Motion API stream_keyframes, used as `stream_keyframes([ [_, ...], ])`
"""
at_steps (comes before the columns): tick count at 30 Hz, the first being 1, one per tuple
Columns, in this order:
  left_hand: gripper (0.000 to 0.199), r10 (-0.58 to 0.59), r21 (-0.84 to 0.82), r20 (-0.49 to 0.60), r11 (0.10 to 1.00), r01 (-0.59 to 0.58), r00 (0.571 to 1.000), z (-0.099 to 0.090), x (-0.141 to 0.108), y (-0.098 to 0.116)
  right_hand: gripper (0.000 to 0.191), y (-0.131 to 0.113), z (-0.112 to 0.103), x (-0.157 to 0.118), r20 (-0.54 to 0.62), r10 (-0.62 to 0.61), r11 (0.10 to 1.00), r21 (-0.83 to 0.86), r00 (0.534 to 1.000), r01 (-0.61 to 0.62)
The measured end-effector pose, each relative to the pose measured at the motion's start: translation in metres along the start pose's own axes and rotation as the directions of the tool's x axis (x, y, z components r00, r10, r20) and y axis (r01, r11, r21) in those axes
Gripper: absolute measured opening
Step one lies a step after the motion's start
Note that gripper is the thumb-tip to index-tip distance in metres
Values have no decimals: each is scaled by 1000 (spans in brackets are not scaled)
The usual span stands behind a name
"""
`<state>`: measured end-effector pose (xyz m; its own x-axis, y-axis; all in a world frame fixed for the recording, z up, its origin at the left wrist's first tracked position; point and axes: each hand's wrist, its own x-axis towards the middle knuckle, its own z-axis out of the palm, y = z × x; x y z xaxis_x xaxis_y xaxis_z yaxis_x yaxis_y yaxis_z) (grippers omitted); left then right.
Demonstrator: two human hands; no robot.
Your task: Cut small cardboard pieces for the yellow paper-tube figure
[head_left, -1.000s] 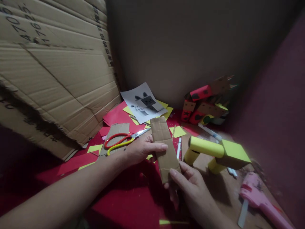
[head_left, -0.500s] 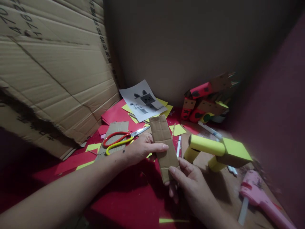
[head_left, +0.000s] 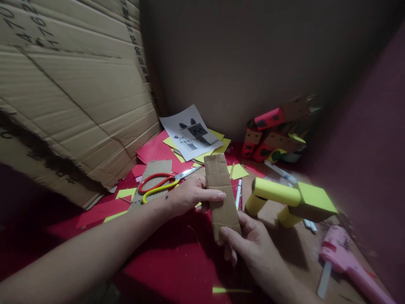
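Note:
Between my two hands is a narrow strip of brown cardboard [head_left: 218, 177] with creases across it. My left hand [head_left: 193, 195] pinches its left edge near the middle, thumb on top. The lower end is gripped by my right hand [head_left: 245, 240], its thumb on the face and fingers underneath. Just beyond my left wrist lie scissors [head_left: 158, 183] with red and yellow handles, resting partly on a flat cardboard piece [head_left: 148, 169]. To the right stands a yellow paper-covered model [head_left: 278, 192] made of tubes and a box.
A pink glue gun [head_left: 338, 249] with a glue stick lies at the right. Behind are a printed sheet [head_left: 193, 137] on yellow paper, a white marker [head_left: 238, 194] and red cardboard figures [head_left: 268, 122]. A large cardboard box [head_left: 72, 84] rises at the left.
The cardboard strip has turned slightly more upright in my hands. My right thumb has slid a little left across its lower end. The view has shifted slightly.

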<state>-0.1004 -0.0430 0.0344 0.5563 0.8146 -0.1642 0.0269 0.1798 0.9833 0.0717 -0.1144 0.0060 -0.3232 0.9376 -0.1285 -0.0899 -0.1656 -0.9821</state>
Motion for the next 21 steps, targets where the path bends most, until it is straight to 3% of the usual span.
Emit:
stream_keyframes([
  [7,23,13,43,-12,999,-13,1000,1,2,2,31,1,1,0,-19,53,998,-24,998,-54],
  [12,22,-15,58,106,998,9,994,-4,-3,6,33,-4,1,-4,7,14,999,-42,1000,-13],
  [16,18,-151,180,316,979,97,937,-8,-7,7,29,-7,3,-7,16,-27,1000,3,1000,27],
  [21,22,-267,272,441,950,156,857,-2,-12,10,29,-7,5,-9,107,37,999,-21,994,-35],
])
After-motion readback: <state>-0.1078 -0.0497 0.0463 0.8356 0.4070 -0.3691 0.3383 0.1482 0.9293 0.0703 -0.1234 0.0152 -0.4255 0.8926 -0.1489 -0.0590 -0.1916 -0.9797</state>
